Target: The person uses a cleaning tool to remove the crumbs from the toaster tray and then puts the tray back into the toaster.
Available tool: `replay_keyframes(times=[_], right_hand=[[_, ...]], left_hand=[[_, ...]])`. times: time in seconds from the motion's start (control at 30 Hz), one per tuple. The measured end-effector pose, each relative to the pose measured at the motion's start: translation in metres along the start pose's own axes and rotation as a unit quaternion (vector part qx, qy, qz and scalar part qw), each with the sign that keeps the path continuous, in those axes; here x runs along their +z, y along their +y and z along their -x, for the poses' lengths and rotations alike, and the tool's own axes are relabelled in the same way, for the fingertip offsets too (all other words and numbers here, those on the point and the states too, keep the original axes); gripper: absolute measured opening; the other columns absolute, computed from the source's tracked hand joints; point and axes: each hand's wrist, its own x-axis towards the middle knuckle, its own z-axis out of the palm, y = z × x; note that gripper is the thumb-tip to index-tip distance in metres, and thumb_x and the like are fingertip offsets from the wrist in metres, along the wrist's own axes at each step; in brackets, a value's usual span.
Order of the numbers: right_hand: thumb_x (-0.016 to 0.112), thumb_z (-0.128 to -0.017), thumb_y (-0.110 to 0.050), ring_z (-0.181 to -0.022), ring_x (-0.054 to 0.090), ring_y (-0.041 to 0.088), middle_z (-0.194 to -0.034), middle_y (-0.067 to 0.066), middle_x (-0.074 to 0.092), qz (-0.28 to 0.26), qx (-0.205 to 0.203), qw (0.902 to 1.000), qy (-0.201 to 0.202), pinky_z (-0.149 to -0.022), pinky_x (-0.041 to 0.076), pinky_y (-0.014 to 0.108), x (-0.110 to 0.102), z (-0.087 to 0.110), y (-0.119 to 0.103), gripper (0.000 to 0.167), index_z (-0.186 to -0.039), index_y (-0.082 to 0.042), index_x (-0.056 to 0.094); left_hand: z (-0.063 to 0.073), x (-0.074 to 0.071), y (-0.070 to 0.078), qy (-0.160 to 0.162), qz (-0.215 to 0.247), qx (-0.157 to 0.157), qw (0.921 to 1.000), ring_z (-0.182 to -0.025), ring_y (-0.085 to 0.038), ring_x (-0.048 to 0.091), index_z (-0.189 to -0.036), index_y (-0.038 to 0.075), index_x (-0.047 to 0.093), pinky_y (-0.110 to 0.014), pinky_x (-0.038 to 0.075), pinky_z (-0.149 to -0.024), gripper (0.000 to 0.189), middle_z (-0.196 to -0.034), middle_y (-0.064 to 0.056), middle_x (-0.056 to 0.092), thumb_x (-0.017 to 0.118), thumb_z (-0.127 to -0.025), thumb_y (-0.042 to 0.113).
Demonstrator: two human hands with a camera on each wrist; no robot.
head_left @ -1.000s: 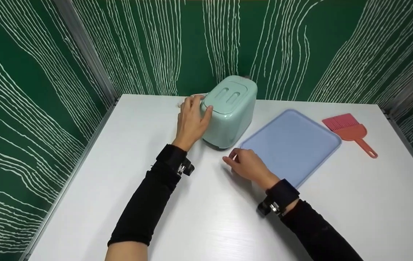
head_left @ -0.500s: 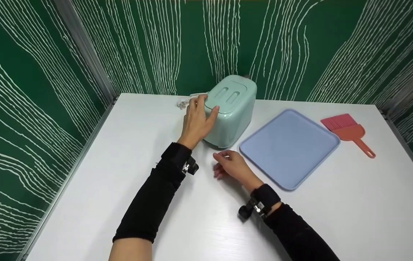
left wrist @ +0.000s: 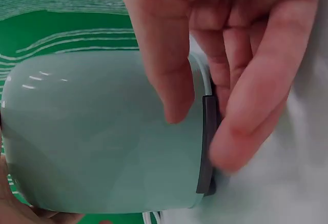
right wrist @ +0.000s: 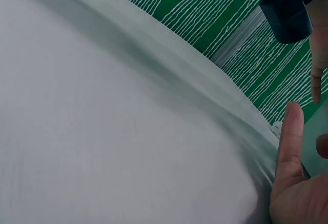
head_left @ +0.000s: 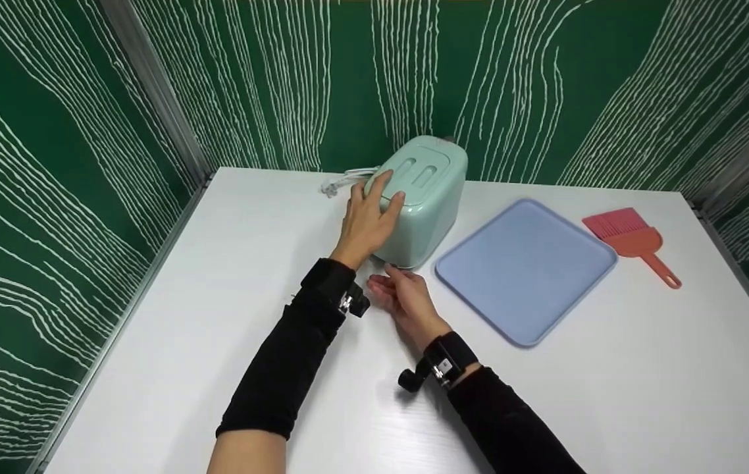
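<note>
A mint-green toaster [head_left: 430,220] stands upright near the back of the white table, its top bearing two short oval recesses. My left hand [head_left: 366,220] rests on its near left upper corner, thumb and index finger at the top edge. Just in front of the toaster's base, my right hand [head_left: 406,296] lies palm up with fingers extended. In the left wrist view, the right hand [left wrist: 225,55] has its thumb and fingers apart on either side of the base's edge, near a dark strip [left wrist: 206,144]. Whether it touches the strip I cannot tell.
A pale blue tray [head_left: 526,270] lies right of the toaster. Beyond it is a red-orange dustpan [head_left: 641,241] with a pink brush [head_left: 617,222]. A white cord with a clear-looking plug [head_left: 330,187] lies behind left. Green walls with white lines enclose the table.
My right hand has moved left from beside the tray to the toaster's base and turned palm up. My left hand has shifted slightly right along the toaster's upper corner, uncovering the cord.
</note>
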Motion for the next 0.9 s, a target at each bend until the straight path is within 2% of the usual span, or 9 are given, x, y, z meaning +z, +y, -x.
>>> replay_keyframes(times=[0.17, 0.23, 0.4, 0.53, 0.63, 0.73, 0.9], right_hand=[[0.047, -0.114, -0.011, -0.061, 0.07, 0.008, -0.076, 0.009, 0.072, -0.092, -0.005, 0.9957, -0.001, -0.058, 0.055, 0.014, 0.007, -0.005, 0.005, 0.028, -0.113, 0.014, 0.059], [0.045, -0.115, -0.011, -0.06, 0.069, 0.007, -0.075, 0.008, 0.072, -0.117, -0.008, 0.993, 0.0, -0.055, 0.053, 0.013, 0.009, -0.005, 0.005, 0.027, -0.108, 0.011, 0.059], [0.043, -0.115, -0.01, -0.063, 0.068, 0.01, -0.076, 0.009, 0.069, -0.165, -0.016, 0.9861, 0.008, -0.06, 0.055, 0.015, 0.015, -0.006, 0.006, 0.026, -0.102, 0.008, 0.057], [0.043, -0.115, -0.008, -0.067, 0.067, 0.012, -0.08, 0.011, 0.067, -0.234, -0.022, 0.9719, 0.02, -0.065, 0.057, 0.017, 0.023, -0.007, 0.007, 0.025, -0.1, 0.007, 0.056], [0.043, -0.115, -0.007, -0.069, 0.067, 0.011, -0.082, 0.011, 0.066, -0.266, -0.031, 0.9629, 0.035, -0.067, 0.057, 0.017, 0.028, -0.009, 0.009, 0.024, -0.099, 0.007, 0.056], [0.043, -0.115, -0.008, -0.069, 0.067, 0.009, -0.081, 0.008, 0.067, -0.239, -0.046, 0.9686, 0.052, -0.067, 0.056, 0.015, 0.031, -0.01, 0.012, 0.026, -0.099, 0.005, 0.058], [0.04, -0.117, -0.015, -0.064, 0.064, 0.004, -0.073, 0.001, 0.067, -0.125, -0.066, 0.9872, 0.074, -0.061, 0.053, 0.014, 0.032, -0.01, 0.018, 0.04, -0.088, 0.0, 0.065]], left_hand=[[0.0, 0.002, -0.001, -0.008, 0.014, -0.016, 0.9997, -0.144, -0.039, 0.049, -0.167, 0.033, 0.037, -0.053, 0.041, -0.12, 0.058, -0.162, -0.021, 0.036, 0.045, -0.113, 0.053], [-0.001, 0.002, -0.002, -0.006, 0.016, -0.016, 0.9997, -0.143, -0.039, 0.05, -0.167, 0.034, 0.038, -0.053, 0.041, -0.119, 0.058, -0.161, -0.021, 0.037, 0.045, -0.112, 0.053], [-0.001, 0.003, -0.002, -0.003, 0.02, -0.018, 0.9996, -0.14, -0.039, 0.051, -0.166, 0.035, 0.039, -0.053, 0.042, -0.118, 0.057, -0.158, -0.021, 0.039, 0.046, -0.112, 0.053], [-0.001, 0.003, -0.003, -0.004, 0.021, -0.019, 0.9996, -0.138, -0.037, 0.052, -0.166, 0.035, 0.039, -0.052, 0.043, -0.117, 0.056, -0.157, -0.02, 0.039, 0.045, -0.113, 0.052], [-0.002, 0.003, -0.003, -0.008, 0.026, -0.018, 0.9995, -0.139, -0.036, 0.051, -0.166, 0.035, 0.039, -0.052, 0.043, -0.117, 0.056, -0.157, -0.02, 0.039, 0.044, -0.113, 0.053], [-0.001, 0.003, -0.002, -0.013, 0.037, -0.019, 0.999, -0.14, -0.036, 0.05, -0.166, 0.035, 0.038, -0.052, 0.042, -0.118, 0.056, -0.157, -0.019, 0.038, 0.043, -0.113, 0.053], [-0.001, 0.002, -0.002, -0.017, 0.049, -0.023, 0.9984, -0.141, -0.035, 0.049, -0.165, 0.037, 0.04, -0.052, 0.041, -0.119, 0.055, -0.158, -0.018, 0.036, 0.042, -0.113, 0.051]])
